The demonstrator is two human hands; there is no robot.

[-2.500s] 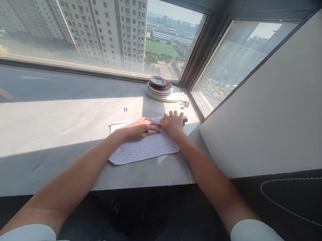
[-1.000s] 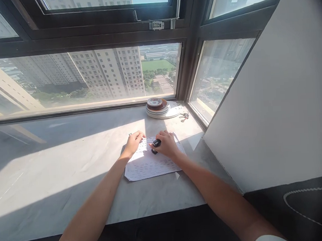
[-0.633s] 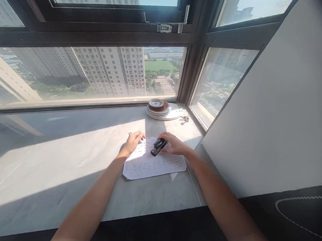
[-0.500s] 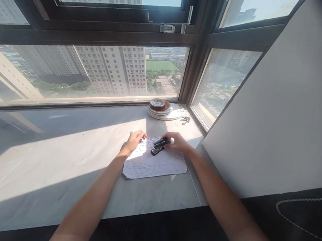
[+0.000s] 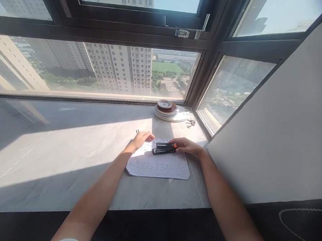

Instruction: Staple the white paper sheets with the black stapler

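Observation:
A black stapler (image 5: 164,148) lies level over the upper part of a sheet of paper (image 5: 158,167) with handwriting and dashed lines on it. My right hand (image 5: 186,146) grips the stapler's right end, where an orange spot shows. Whether the stapler touches the sheet I cannot tell. My left hand (image 5: 143,138) rests at the paper's upper left edge, its fingers stretched toward the right and slightly bent, with no object seen in them. Just behind that hand, a small dark-tipped thing (image 5: 137,131) sticks up, mostly hidden.
Stacked plates with a small bowl (image 5: 165,105) on top stand by the window corner. Keys (image 5: 190,123) lie to their right. The pale stone sill (image 5: 57,154) stretches left, and a white wall (image 5: 280,128) slopes up on the right.
The stapler has turned from slanting to nearly level across the sheet, with my right hand turning along. My left hand's fingers have bent a little more. The whole view has tilted and shifted.

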